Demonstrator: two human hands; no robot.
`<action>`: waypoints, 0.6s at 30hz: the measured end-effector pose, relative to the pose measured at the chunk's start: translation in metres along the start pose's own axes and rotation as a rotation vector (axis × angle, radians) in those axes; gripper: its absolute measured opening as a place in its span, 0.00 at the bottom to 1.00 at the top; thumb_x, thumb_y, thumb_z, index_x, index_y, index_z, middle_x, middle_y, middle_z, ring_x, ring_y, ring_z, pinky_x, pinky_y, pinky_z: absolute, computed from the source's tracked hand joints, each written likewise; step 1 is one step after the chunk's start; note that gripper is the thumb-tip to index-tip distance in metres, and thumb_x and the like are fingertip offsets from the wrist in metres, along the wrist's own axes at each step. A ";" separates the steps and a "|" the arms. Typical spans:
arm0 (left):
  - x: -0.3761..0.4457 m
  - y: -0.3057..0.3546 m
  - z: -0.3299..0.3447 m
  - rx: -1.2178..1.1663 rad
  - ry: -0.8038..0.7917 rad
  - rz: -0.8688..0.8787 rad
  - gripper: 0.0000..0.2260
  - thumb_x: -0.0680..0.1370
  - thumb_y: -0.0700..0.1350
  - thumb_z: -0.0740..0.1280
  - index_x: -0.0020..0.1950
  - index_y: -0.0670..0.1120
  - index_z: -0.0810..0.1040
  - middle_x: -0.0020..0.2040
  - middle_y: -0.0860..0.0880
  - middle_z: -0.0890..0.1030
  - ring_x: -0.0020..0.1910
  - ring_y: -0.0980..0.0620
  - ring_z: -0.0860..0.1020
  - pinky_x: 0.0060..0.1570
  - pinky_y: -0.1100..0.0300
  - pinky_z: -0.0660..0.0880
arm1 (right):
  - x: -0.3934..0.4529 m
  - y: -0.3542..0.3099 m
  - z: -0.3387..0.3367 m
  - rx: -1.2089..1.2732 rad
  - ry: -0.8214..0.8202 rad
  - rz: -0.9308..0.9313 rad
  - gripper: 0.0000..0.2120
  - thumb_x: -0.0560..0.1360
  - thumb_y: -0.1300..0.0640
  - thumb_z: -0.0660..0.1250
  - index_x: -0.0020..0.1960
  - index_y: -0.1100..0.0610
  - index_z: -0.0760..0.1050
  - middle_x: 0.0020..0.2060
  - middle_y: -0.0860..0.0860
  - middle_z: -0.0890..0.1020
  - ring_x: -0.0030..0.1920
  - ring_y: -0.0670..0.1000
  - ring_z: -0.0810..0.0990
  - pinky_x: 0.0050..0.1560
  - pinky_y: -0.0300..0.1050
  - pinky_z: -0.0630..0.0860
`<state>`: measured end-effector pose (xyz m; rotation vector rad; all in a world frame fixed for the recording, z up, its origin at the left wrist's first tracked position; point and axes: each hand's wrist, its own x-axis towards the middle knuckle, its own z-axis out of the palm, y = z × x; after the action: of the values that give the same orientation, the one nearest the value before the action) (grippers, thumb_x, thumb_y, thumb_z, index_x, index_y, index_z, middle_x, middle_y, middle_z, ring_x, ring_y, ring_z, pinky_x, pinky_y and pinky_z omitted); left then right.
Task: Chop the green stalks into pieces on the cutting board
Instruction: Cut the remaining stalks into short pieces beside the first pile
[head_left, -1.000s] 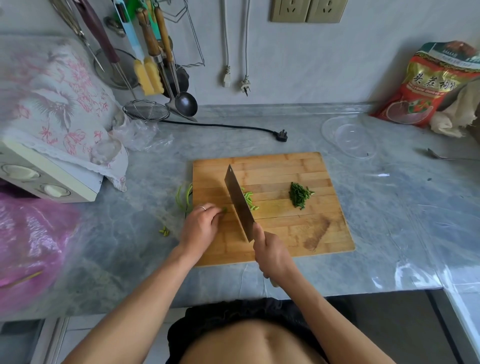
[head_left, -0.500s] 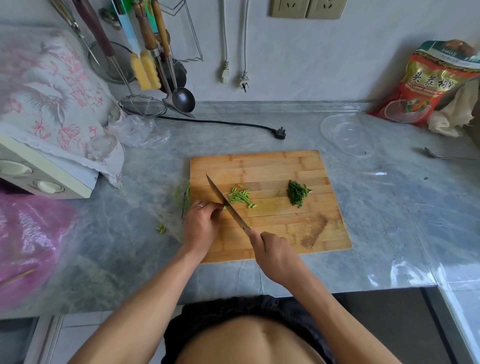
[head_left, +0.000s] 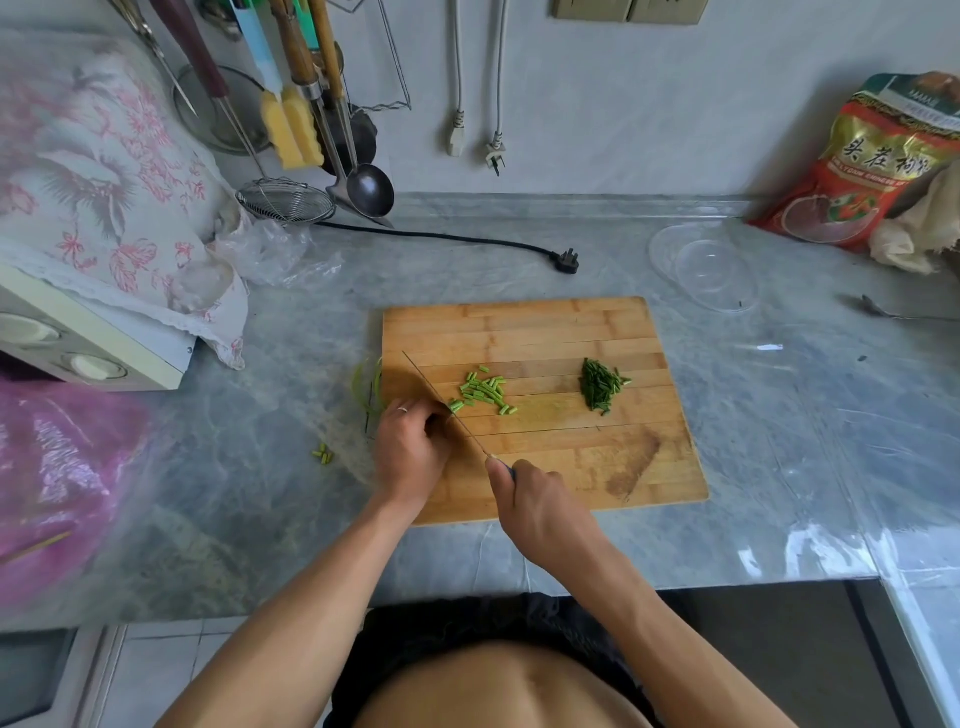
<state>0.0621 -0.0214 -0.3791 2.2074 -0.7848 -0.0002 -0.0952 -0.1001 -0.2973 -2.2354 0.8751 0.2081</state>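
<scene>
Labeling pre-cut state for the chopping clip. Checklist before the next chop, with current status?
1. Right hand grips the knife handle: ok.
2. Left hand holds the green stalks at the cutting board's left edge: ok.
3. Left fingertips curled back from the blade: cannot tell, the blade sits right beside them.
4. Cut pieces clear of the blade's path: ok, on its far side.
5. All pieces on the board: not ok, stray pieces lie on the counter.

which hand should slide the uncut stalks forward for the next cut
Left. The left hand already holds the green stalks at the cutting board's left edge, beside the blade. The right hand is gripping the knife, so it likely stays on chopping.
</scene>
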 end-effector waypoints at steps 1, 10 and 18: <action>0.000 -0.001 0.001 0.006 -0.005 -0.008 0.10 0.66 0.32 0.68 0.40 0.44 0.83 0.38 0.48 0.83 0.40 0.45 0.78 0.36 0.60 0.67 | 0.002 -0.001 0.001 0.013 0.003 0.006 0.23 0.81 0.39 0.47 0.38 0.54 0.64 0.31 0.53 0.72 0.31 0.55 0.70 0.32 0.49 0.68; -0.001 -0.007 -0.003 0.023 -0.060 0.053 0.08 0.71 0.32 0.73 0.46 0.43 0.83 0.39 0.47 0.83 0.39 0.44 0.79 0.36 0.57 0.74 | 0.023 -0.004 0.005 0.333 0.015 0.107 0.29 0.82 0.40 0.45 0.33 0.57 0.67 0.27 0.54 0.73 0.26 0.53 0.72 0.30 0.50 0.73; 0.007 -0.019 -0.014 0.087 -0.125 0.209 0.03 0.73 0.38 0.75 0.44 0.40 0.84 0.42 0.47 0.81 0.40 0.46 0.80 0.37 0.55 0.77 | 0.012 0.006 0.002 0.300 0.030 0.051 0.35 0.79 0.36 0.45 0.39 0.65 0.72 0.26 0.52 0.70 0.27 0.51 0.68 0.30 0.47 0.67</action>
<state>0.0812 -0.0056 -0.3808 2.2122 -1.1012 -0.0003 -0.0896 -0.1083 -0.3065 -1.9439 0.9150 0.0618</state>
